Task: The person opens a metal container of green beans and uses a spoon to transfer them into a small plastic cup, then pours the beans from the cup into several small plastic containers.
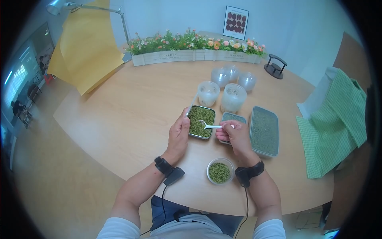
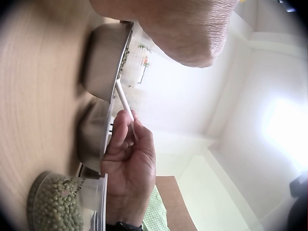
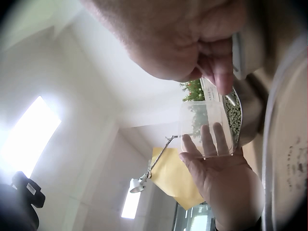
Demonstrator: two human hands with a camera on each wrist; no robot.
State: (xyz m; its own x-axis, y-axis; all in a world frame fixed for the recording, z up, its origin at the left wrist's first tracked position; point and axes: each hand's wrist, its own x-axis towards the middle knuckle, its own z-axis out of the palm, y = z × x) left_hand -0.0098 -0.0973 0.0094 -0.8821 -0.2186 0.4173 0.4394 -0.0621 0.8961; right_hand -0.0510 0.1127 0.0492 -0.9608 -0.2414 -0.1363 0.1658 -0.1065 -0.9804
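Observation:
A rectangular metal tin [image 1: 199, 136] full of green beans [image 1: 197, 115] lies between the hands. At its left side my left hand [image 1: 178, 137] holds a clear lid [image 3: 192, 120] upright, the fingers showing through it in the right wrist view. My right hand [image 1: 235, 135] pinches the handle of a white plastic spoon [image 1: 215, 126], whose head lies over the beans. Under the right hand is a smaller tin [image 1: 234, 116], partly covered by it. A round clear tub [image 1: 220, 172] of similar beans stands between the forearms, close to the right wrist.
A large lidded container [image 1: 264, 131] lies to the right. Beyond the tins stand frosted cups [image 1: 234, 97] and several clear jars [image 1: 246, 81]. A flower planter [image 1: 171, 57] lines the back; a green checked cloth [image 1: 332, 127] hangs at right. A dark stand [image 1: 274, 68] is back right.

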